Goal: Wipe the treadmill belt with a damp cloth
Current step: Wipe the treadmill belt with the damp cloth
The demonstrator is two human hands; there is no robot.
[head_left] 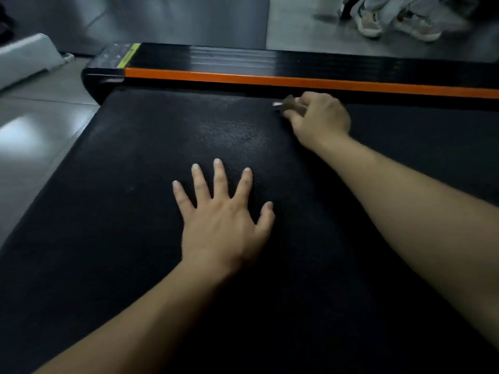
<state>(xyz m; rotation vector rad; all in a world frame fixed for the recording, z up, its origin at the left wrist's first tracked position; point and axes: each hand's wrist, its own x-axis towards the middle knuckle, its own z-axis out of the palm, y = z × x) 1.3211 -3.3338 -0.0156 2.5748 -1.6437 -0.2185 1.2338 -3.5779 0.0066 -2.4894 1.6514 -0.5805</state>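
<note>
The black textured treadmill belt (121, 211) fills most of the view. My left hand (224, 220) lies flat on its middle with fingers spread. My right hand (321, 117) is at the belt's far edge, fingers curled round a small brownish-grey cloth (290, 102) bunched up and mostly hidden in the grip. A paler, hazy patch (232, 136) shows on the belt between the two hands.
A black side rail with an orange stripe (270, 78) runs along the belt's far side, with a yellow label (129, 55) at its left end. Grey tiled floor (40, 125) lies to the left. Another person's feet in sneakers (391, 22) stand beyond the rail.
</note>
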